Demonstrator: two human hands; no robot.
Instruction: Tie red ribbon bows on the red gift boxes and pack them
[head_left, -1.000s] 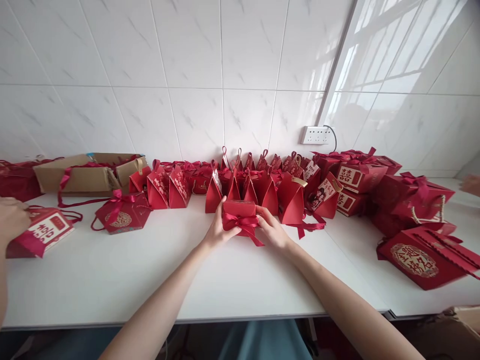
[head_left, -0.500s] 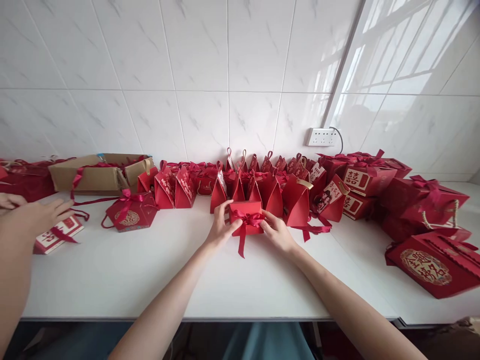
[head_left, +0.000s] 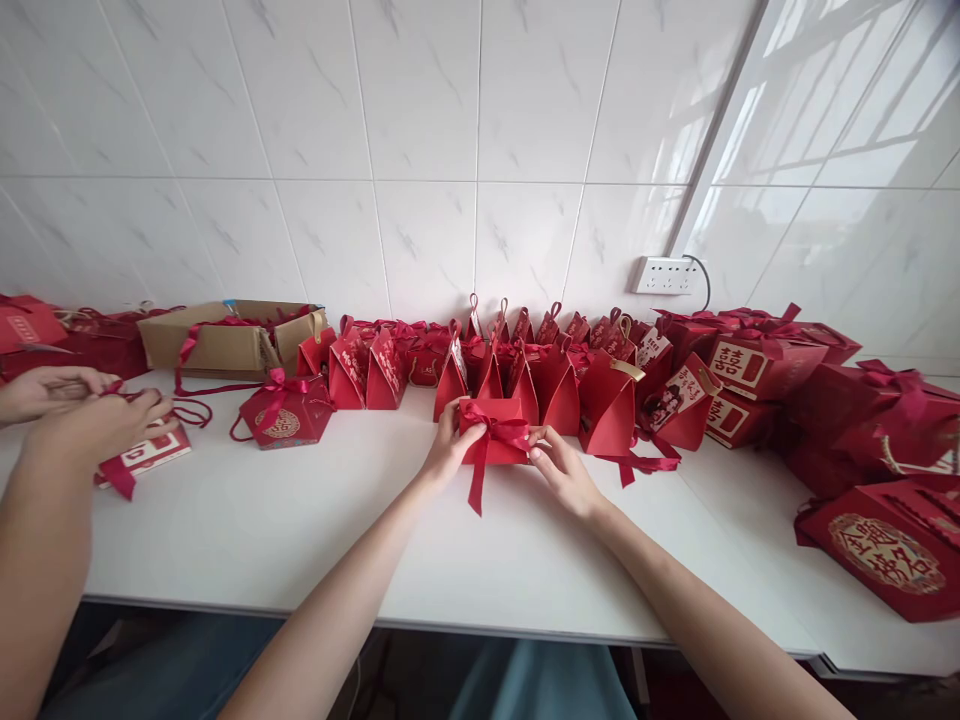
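A small red gift box sits on the white table between my two hands, tied with a dark red ribbon bow. One ribbon tail hangs down its front. My left hand grips the box's left side, fingers behind the edge and thumb pressed on the bow near its knot. With thumb and fingers closed, my right hand holds the right loop of the bow at the box's right edge. Just behind the box stands a row of red peaked boxes.
On the left, a co-worker's hands handle ribbon over a red-and-white box. A hexagonal red box and an open cardboard carton lie nearby. Larger red boxes crowd the right side. A power strip is on the wall.
The view has swung slightly left. My right fingers have curled in on the bow's right loop, and my left thumb has moved up onto the bow. The co-worker's hands now hold ribbon.
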